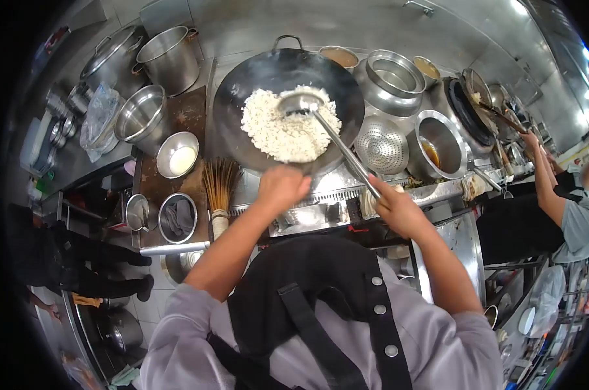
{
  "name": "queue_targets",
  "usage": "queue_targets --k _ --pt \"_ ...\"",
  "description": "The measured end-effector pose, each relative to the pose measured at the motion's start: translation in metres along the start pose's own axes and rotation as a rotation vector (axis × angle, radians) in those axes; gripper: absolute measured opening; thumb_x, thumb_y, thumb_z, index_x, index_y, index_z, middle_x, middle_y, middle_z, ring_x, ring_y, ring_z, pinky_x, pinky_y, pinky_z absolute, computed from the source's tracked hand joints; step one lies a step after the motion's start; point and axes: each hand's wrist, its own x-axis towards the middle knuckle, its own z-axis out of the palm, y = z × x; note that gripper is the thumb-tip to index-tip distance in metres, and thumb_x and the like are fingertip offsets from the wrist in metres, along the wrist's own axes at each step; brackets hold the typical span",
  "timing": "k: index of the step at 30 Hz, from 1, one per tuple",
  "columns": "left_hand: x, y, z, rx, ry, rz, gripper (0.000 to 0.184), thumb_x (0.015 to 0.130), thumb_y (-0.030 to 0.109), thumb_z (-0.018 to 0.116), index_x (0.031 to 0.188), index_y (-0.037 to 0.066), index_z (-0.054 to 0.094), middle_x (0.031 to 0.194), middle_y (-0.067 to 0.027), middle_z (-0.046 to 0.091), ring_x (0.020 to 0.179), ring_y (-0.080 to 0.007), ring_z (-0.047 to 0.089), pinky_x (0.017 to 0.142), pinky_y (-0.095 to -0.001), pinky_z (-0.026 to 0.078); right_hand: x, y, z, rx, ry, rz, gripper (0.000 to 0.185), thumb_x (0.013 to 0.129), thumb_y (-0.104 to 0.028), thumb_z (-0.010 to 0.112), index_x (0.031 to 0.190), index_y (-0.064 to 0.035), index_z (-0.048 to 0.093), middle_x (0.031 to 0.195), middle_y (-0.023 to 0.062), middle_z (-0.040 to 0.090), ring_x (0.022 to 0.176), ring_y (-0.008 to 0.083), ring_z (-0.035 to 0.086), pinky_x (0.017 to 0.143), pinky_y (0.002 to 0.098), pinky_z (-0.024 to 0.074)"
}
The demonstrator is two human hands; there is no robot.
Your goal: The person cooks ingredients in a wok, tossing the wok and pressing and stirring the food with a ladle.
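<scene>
A large dark wok (232,117) holds a heap of white rice (265,123). My right hand (398,205) is wrapped round the long handle of a metal ladle (346,153), whose bowl lies on the upper part of the rice. At the wok's near edge is my left hand (282,190), its fingers closed and slightly blurred; the wok's near rim is hidden at that spot, and what the fingers hold cannot be made out. Faint steam hangs over the wok.
Left of the wok are a bamboo brush (219,188), a bowl of white contents (177,155) and metal pots (171,62). On the right stand a perforated strainer (381,144) and a deep pot (437,146). Another person (554,201) works at the far right; someone in dark trousers (93,260) stands left.
</scene>
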Motion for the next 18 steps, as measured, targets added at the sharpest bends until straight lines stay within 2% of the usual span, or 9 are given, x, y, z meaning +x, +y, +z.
queue_targets --k 2,4,6,8,11,15,16,17,18 --pt "-0.046 0.015 -0.001 0.046 -0.238 -0.026 0.042 0.09 0.042 0.065 0.064 0.009 0.068 0.067 -0.0121 0.068 0.067 -0.0341 0.068 0.062 -0.0498 0.054 0.003 -0.017 -0.003 0.133 -0.058 0.094 0.074 0.093 -0.009 0.065 0.16 -0.0233 0.037 0.072 0.0173 0.062 0.066 0.0335 0.063 0.077 0.0422 0.0555" --pt "-0.061 0.027 -0.028 -0.039 -0.199 0.0 0.042 0.089 0.041 0.066 0.063 0.008 0.065 0.066 -0.0133 0.065 0.065 -0.0361 0.066 0.06 -0.0507 0.052 -0.01 -0.016 -0.001 0.285 -0.116 0.196 0.074 0.093 -0.01 0.065 0.16 -0.0235 0.037 0.072 0.0173 0.062 0.065 0.0319 0.063 0.077 0.0425 0.0554" --pt "-0.045 0.027 -0.046 -0.126 -0.157 0.02 0.042 0.088 0.04 0.067 0.061 0.007 0.063 0.065 -0.0145 0.063 0.063 -0.0381 0.063 0.059 -0.0516 0.05 -0.05 0.008 0.006 0.03 -0.132 -0.058 0.076 0.093 -0.011 0.064 0.161 -0.0244 0.033 0.074 0.0191 0.063 0.066 0.0312 0.065 0.074 0.0441 0.0547" --pt "0.001 0.013 -0.048 -0.068 -0.21 -0.034 0.041 0.087 0.039 0.068 0.062 0.007 0.063 0.065 -0.0145 0.063 0.063 -0.0377 0.063 0.059 -0.0517 0.05 -0.066 -0.001 -0.016 0.075 -0.188 0.009 0.076 0.093 -0.011 0.064 0.161 -0.0248 0.033 0.075 0.0202 0.064 0.068 0.0345 0.066 0.075 0.0458 0.0541" --pt "0.022 -0.014 0.001 -0.068 0.059 -0.034 0.04 0.087 0.039 0.068 0.062 0.007 0.064 0.065 -0.0147 0.064 0.063 -0.0377 0.064 0.059 -0.0517 0.05 -0.034 -0.009 -0.015 0.091 -0.157 0.073 0.076 0.092 -0.012 0.065 0.16 -0.025 0.035 0.076 0.0215 0.065 0.072 0.0378 0.067 0.077 0.0466 0.0537" --pt "-0.038 0.017 -0.007 0.01 -0.176 -0.028 0.04 0.084 0.041 0.07 0.062 0.008 0.064 0.064 -0.0134 0.064 0.061 -0.0363 0.064 0.057 -0.0511 0.051 0.029 0.005 0.018 -0.086 0.092 -0.032 0.074 0.092 -0.012 0.066 0.159 -0.0241 0.038 0.077 0.0209 0.064 0.076 0.0372 0.067 0.08 0.0436 0.0538" --pt "-0.056 0.023 -0.018 -0.027 -0.22 -0.004 0.04 0.084 0.042 0.07 0.062 0.008 0.065 0.063 -0.013 0.064 0.06 -0.0357 0.064 0.057 -0.0508 0.051 0.019 0.003 0.015 -0.08 0.088 -0.027 0.074 0.092 -0.012 0.066 0.159 -0.0241 0.038 0.077 0.0209 0.064 0.076 0.0372 0.067 0.08 0.0436 0.0538" --pt "-0.066 0.02 -0.017 -0.119 -0.079 0.059 0.039 0.083 0.043 0.07 0.063 0.009 0.066 0.064 -0.0122 0.064 0.059 -0.0344 0.064 0.056 -0.0504 0.051 -0.002 0.0 0.005 -0.015 0.004 -0.025 0.074 0.092 -0.012 0.066 0.159 -0.024 0.038 0.077 0.0208 0.064 0.076 0.0363 0.067 0.08 0.0419 0.0539" --pt "-0.05 0.02 -0.027 -0.121 -0.078 0.057 0.039 0.083 0.043 0.07 0.063 0.009 0.066 0.064 -0.0122 0.064 0.059 -0.0344 0.064 0.056 -0.0504 0.051 -0.023 -0.003 -0.007 0.045 -0.083 -0.024 0.074 0.092 -0.012 0.066 0.159 -0.0239 0.038 0.077 0.0206 0.064 0.075 0.0354 0.067 0.081 0.0403 0.054"
